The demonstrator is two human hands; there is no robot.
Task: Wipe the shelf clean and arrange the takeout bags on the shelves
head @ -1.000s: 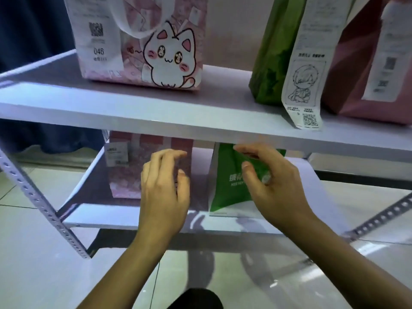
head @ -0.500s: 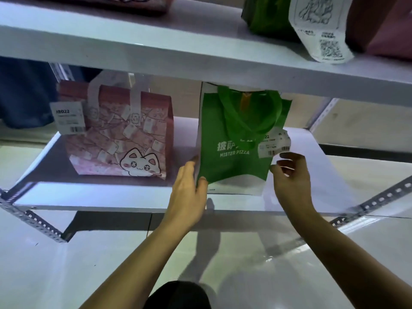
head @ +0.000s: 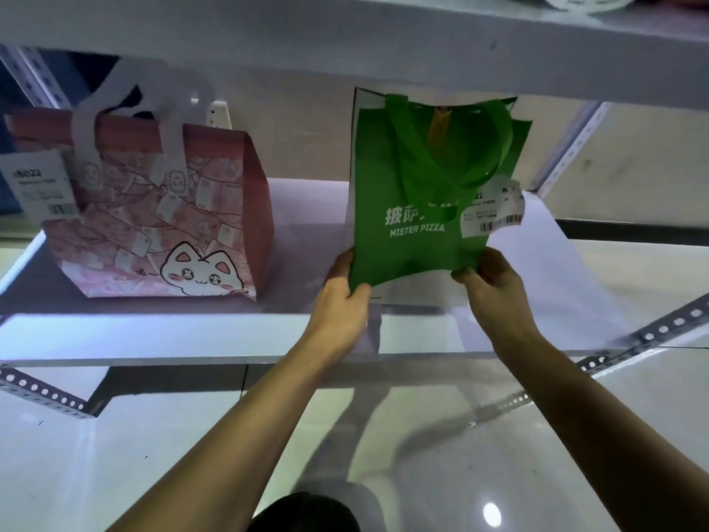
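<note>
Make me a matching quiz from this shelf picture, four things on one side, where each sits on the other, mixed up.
Things:
1. pink cat bag
2. green pizza bag
3. left hand
4. right hand

Places:
A. gripping the green bag's bottom left corner
B. left side of the lower shelf
C. gripping the green bag's bottom right edge
D. middle of the lower shelf

Pairs: 1-B, 2-D, 3-A, 4-C

Lighting: dim under your upper shelf (head: 345,36); glare spot on floor (head: 492,514) lower right; soft blur, wide-angle bending at edges.

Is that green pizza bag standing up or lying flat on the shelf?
Standing upright. The green bag faces front, handles up, while the left hand and right hand grip its bottom corners.
</note>
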